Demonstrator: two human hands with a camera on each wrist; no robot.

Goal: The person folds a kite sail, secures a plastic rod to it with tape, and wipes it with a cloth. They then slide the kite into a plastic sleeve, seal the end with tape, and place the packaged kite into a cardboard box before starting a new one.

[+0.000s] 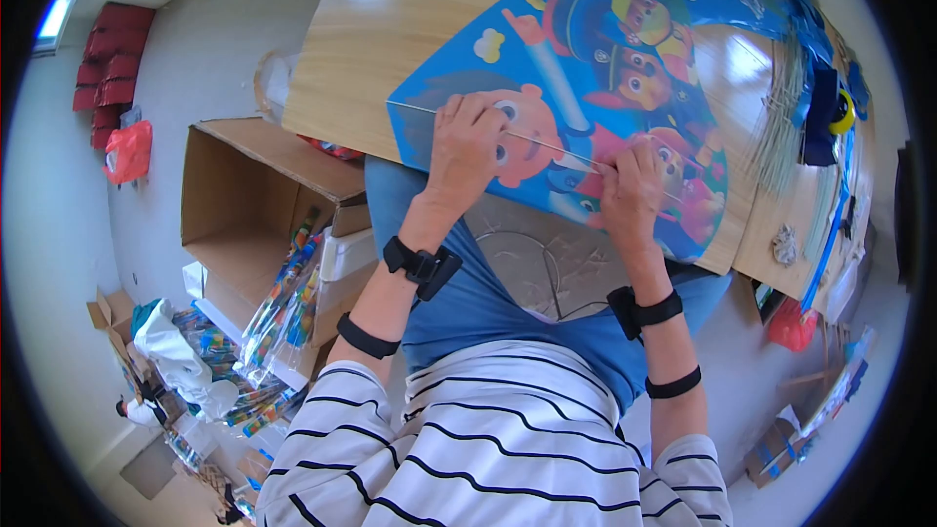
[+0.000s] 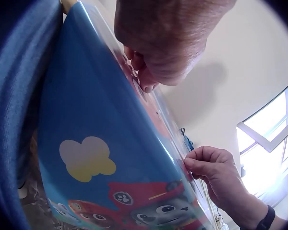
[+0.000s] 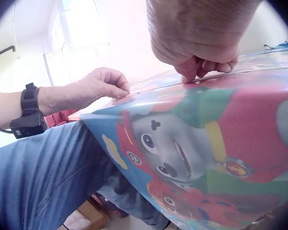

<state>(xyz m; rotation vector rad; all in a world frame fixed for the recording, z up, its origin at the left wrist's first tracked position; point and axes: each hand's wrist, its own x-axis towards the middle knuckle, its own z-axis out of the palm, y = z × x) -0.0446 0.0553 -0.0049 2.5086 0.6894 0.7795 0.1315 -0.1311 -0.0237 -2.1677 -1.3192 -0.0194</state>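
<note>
A glossy blue sheet printed with cartoon characters [image 1: 576, 68] lies over the table and hangs down past its near edge, above the person's knees. Across it runs a thin pale rod [image 1: 547, 144]. The left hand [image 1: 467, 148] pinches this rod near its left part, fingers bent down against the sheet. Farther right, the right hand [image 1: 632, 185] pinches the same rod between thumb and fingers. In the left wrist view, the left hand [image 2: 168, 43] is close above the sheet's folded edge. The right wrist view shows the right hand [image 3: 197, 45] with fingertips at the rod.
A bundle of thin pale rods [image 1: 776, 127] lies on the table's right side, near a roll of yellow tape [image 1: 842, 112]. An open cardboard box [image 1: 244, 190] stands at the left, with colourful plastic-wrapped packets [image 1: 283, 303] beside it. Red boxes [image 1: 112, 63] are stacked by the wall.
</note>
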